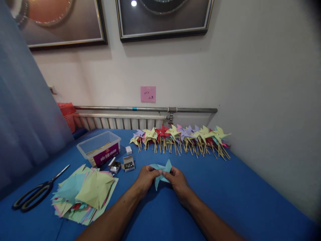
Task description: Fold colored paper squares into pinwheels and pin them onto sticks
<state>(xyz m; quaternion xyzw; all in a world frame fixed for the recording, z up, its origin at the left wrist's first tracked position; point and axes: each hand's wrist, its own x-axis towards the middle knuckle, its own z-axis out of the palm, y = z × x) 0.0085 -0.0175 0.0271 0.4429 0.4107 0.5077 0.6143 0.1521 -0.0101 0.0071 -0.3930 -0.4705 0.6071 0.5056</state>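
Note:
A light blue paper pinwheel piece [162, 171] is held over the blue table [225, 190], its points folded towards the middle. My left hand [146, 178] pinches its left side. My right hand [178, 180] grips its right side, fingers at the centre. Both hands touch the paper and sit close together near the middle of the table.
A pile of cut coloured paper squares [85, 194] lies at the left, with black scissors [35, 194] beside it. A clear plastic tub [99, 147] and small open boxes of pins [129, 164] stand behind. Several finished pinwheels on sticks [180, 137] line the wall.

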